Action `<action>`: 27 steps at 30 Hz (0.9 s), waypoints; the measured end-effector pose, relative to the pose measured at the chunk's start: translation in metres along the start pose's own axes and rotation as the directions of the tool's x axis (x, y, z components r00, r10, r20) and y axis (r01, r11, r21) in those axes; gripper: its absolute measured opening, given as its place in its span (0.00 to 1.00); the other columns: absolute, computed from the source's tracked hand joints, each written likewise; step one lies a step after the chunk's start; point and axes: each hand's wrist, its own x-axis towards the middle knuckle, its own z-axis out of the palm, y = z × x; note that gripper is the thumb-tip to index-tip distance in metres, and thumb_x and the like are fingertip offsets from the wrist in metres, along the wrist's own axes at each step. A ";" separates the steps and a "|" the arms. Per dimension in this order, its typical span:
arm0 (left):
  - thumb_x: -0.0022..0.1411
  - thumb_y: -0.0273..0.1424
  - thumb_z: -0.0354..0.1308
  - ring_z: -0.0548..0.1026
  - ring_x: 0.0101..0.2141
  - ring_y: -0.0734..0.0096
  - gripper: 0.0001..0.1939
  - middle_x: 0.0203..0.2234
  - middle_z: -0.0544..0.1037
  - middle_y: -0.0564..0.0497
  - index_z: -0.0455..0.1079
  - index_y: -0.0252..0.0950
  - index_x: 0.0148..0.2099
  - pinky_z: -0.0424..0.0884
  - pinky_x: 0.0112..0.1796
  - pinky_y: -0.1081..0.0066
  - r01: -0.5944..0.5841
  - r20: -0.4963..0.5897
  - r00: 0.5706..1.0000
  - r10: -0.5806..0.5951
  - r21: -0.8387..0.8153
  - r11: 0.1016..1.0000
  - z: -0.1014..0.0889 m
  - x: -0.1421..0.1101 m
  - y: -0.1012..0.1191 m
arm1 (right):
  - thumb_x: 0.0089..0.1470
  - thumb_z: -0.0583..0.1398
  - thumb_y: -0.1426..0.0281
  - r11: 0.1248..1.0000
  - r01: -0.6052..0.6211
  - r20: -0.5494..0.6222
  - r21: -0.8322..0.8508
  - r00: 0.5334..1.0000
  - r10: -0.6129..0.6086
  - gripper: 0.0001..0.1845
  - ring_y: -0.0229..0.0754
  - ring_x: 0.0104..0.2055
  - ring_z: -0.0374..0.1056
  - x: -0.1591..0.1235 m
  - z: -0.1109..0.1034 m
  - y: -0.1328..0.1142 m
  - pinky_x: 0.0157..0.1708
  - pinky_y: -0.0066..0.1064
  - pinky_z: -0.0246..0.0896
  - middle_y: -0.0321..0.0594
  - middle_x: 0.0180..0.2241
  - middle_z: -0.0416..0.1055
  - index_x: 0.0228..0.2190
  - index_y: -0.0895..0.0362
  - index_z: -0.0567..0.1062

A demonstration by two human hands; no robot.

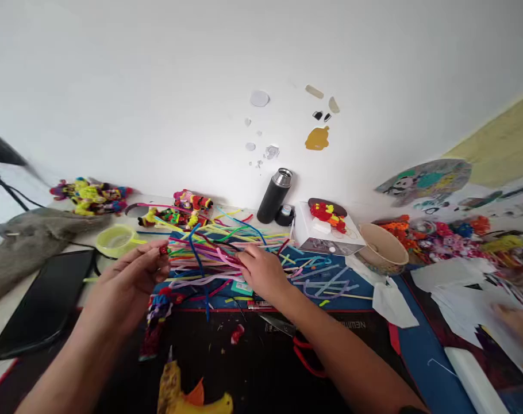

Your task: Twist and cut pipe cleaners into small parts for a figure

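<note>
My left hand (134,270) pinches a small red fuzzy piece (164,250) between thumb and fingertips, at the left end of a heap of coloured pipe cleaners (192,280). Closed fingertips of my right hand (261,270) are in the middle of that heap, at the dark red and pink stems; the exact grip is partly hidden. Below the left hand lies a dark red and blue pipe-cleaner figure (158,310). Scissors with red handles (307,356) rest under my right forearm. A yellow glue gun (192,394) lies at the bottom, nozzle pointing away from me.
A black flask (274,195) stands by the wall beside a white box (330,230) and a round bowl (384,247). On the left are a phone (43,299) and a yellow tape roll (115,240). Another person's hand (515,325) is at the right, near white paper (464,299).
</note>
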 end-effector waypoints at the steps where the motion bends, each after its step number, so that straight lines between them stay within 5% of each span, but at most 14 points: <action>1: 0.36 0.41 0.87 0.74 0.26 0.74 0.27 0.24 0.79 0.52 0.87 0.35 0.38 0.73 0.25 0.81 0.006 0.006 1.000 -0.006 0.004 1.000 -0.001 0.001 0.000 | 0.71 0.60 0.73 1.000 -0.005 0.014 0.000 1.000 0.005 0.14 0.51 0.52 0.77 -0.004 0.004 -0.001 0.47 0.37 0.70 0.48 0.51 0.78 0.54 0.57 0.80; 9: 0.39 0.40 0.85 0.74 0.27 0.74 0.27 0.26 0.80 0.51 0.87 0.34 0.41 0.74 0.27 0.81 0.014 0.021 1.000 -0.014 0.031 0.999 -0.002 -0.001 0.000 | 0.72 0.63 0.62 0.981 -0.041 0.032 0.187 0.999 0.036 0.16 0.50 0.50 0.77 -0.021 0.011 -0.003 0.44 0.35 0.69 0.46 0.48 0.78 0.56 0.56 0.79; 15: 0.40 0.40 0.85 0.74 0.27 0.73 0.24 0.26 0.80 0.51 0.87 0.36 0.40 0.74 0.26 0.81 0.009 0.012 1.000 -0.009 0.028 1.000 -0.002 -0.002 0.001 | 0.63 0.69 0.48 0.972 -0.028 0.035 0.235 0.999 0.020 0.31 0.52 0.49 0.76 -0.026 0.023 -0.002 0.46 0.38 0.69 0.46 0.49 0.76 0.57 0.55 0.77; 19: 0.41 0.40 0.85 0.74 0.27 0.73 0.24 0.25 0.79 0.51 0.87 0.36 0.40 0.73 0.26 0.80 0.007 0.024 1.000 -0.008 0.044 0.999 -0.001 0.000 0.000 | 0.64 0.70 0.53 0.973 -0.081 0.067 0.216 0.995 0.068 0.22 0.52 0.47 0.77 -0.016 0.028 -0.006 0.43 0.37 0.68 0.46 0.47 0.77 0.49 0.56 0.79; 23: 0.39 0.40 0.85 0.73 0.27 0.73 0.24 0.25 0.79 0.51 0.88 0.36 0.39 0.72 0.25 0.80 0.001 0.007 1.000 -0.001 0.047 0.999 0.002 -0.001 0.006 | 0.65 0.68 0.61 0.942 -0.146 0.066 0.304 0.989 0.132 0.11 0.51 0.45 0.77 0.002 0.008 -0.004 0.40 0.35 0.64 0.45 0.43 0.80 0.41 0.56 0.81; 27: 0.39 0.40 0.84 0.73 0.26 0.73 0.23 0.24 0.78 0.51 0.88 0.36 0.38 0.71 0.24 0.80 0.002 -0.008 1.000 -0.001 0.040 0.999 0.002 -0.003 0.010 | 0.63 0.68 0.61 0.841 -0.274 0.105 0.466 0.961 0.254 0.11 0.47 0.35 0.74 0.017 -0.022 0.011 0.34 0.32 0.59 0.40 0.34 0.80 0.41 0.55 0.82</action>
